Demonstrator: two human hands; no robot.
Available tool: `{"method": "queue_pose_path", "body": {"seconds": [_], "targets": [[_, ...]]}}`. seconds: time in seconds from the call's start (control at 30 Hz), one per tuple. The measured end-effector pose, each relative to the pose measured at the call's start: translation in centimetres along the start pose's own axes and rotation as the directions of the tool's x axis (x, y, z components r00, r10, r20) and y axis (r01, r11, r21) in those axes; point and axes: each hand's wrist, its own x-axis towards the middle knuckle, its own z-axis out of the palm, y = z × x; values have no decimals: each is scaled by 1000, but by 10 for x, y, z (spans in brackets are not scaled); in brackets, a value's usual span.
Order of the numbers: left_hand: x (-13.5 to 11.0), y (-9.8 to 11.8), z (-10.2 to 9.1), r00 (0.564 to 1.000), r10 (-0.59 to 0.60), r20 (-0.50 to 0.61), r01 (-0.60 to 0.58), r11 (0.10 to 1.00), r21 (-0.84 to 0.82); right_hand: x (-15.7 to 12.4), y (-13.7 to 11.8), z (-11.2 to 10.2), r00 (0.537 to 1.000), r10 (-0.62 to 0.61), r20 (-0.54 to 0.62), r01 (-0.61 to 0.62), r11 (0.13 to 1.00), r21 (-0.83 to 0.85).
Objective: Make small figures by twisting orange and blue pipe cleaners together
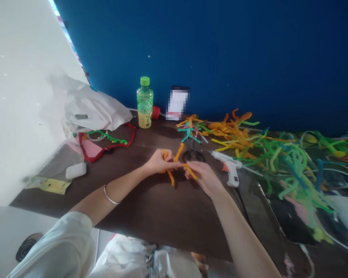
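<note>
Left hand [159, 162] clenched on a twist of orange pipe cleaner [170, 177]; right hand [204, 178] pinching a free end between thumb and fingers. Piece held over the table [150, 220], between the hands. Likely very light and fuzzy, soft but bendable on a wire core; best grip is at the twist. Black-handled scissors [193, 155] just beyond the hands; hot glue gun [227, 166] right of the scissors; multicoloured pipe-cleaner heap [234, 135] behind them.
</note>
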Motion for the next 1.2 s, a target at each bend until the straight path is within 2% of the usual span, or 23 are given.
{"method": "queue_pose_path", "body": {"seconds": [0.07,0.1,0.13,0.2,0.27,0.33,0.4,0.43,0.5,0.63,0.73,0.83,0.93,1.03,1.13,1.2], "targets": [[2,1,-1,997,-64,-36,61,993,-102,2,2,-2,984,-155,-89,148,986,-76],[4,2,-3,995,-90,-51,81,985,-155,3,3,-4,953,-263,-152,242,960,-142],[5,2,-4,992,-109,-63,94,974,-207,4,4,-6,898,-387,-208,337,911,-239],[7,2,-7,988,-138,-71,111,950,-292,5,4,-11,733,-641,-228,476,723,-500],[8,1,-8,986,-158,-49,133,933,-335,3,3,-14,571,-815,-100,518,453,-726],[8,1,-8,985,-174,-5,162,927,-339,0,0,-14,477,-874,96,512,187,-839],[6,1,-8,983,-183,33,184,928,-323,-2,-2,-13,438,-859,266,508,-7,-861],[5,1,-7,982,-184,46,189,931,-313,-3,-2,-13,427,-842,329,517,-71,-853],[5,1,-7,981,-183,60,192,936,-296,-3,-2,-12,421,-810,407,544,-133,-828],[5,0,-7,982,-174,75,187,947,-260,-1,2,-12,460,-779,427,573,-107,-813],[4,0,-6,987,-150,65,161,964,-210,1,4,-11,511,-772,378,573,-22,-819],[2,1,-3,992,-122,28,125,983,-137,1,5,-8,597,-759,259,545,148,-825],[0,3,0,997,-79,-15,78,994,-78,1,6,-4,726,-678,112,458,357,-814],[-1,5,2,999,-42,-31,41,999,-33,0,4,-1,843,-536,-42,324,569,-756],[-3,6,4,999,-13,-43,13,1000,11,0,3,1,922,-367,-126,205,736,-645],[-3,7,5,999,0,-43,2,1000,30,1,2,1,957,-254,-138,133,810,-571]]}}
